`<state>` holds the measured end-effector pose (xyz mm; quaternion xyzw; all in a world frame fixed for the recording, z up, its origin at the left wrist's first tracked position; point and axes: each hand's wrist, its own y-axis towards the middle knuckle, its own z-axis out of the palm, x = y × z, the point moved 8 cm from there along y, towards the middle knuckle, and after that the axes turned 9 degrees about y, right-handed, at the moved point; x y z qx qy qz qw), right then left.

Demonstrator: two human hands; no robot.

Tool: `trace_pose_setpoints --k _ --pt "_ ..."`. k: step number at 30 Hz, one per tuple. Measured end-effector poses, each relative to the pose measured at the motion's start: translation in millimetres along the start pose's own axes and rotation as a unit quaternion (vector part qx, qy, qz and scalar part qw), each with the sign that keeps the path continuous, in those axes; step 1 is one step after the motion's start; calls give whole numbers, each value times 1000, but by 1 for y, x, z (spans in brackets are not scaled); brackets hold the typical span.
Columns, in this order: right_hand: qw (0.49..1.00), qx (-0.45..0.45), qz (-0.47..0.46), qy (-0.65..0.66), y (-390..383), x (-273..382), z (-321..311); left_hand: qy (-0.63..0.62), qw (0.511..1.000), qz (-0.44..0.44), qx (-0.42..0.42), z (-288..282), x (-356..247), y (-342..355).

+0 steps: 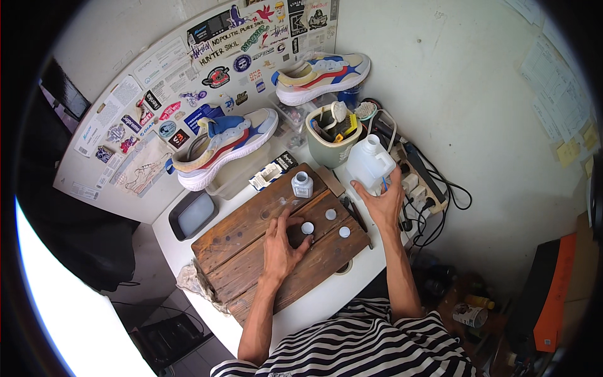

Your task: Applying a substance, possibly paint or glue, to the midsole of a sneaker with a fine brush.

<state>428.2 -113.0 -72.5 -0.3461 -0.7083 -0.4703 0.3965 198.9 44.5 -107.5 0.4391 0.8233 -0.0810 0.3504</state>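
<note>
My left hand [282, 246] is over the brown wooden board, its thumb and index finger curved round a small white cap [307, 228]. The cap's hollow side faces up. Two more white caps, a farther one [331, 214] and a nearer one [345, 232], lie to its right on the board [242, 270]. Beyond them stands a small white bottle [302, 185] with an uncovered mouth. My right hand [383, 204] spans the near side of a translucent white jug [369, 160], thumb on the left and fingers on the right. The jug's mouth is uncovered.
Two multicoloured sneakers, one [229, 147] on a clear box and another [323, 76] farther back, stand along the stickered panel. A holder of tools [333, 135] is behind the jug. Power strip and cables [418, 188] lie at right; a dark tray [193, 213] at left.
</note>
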Motion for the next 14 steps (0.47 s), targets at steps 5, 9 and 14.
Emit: trace_pose_setpoints --k 5,9,14 --pt "998 4 29 56 5 -8 -2 6 1000 29 -8 1 -2 4" --pt "998 32 -12 59 -2 29 -20 9 999 36 -15 1 -4 4" --pt "994 106 5 -18 -16 73 -54 -64 998 3 9 -3 -13 1"
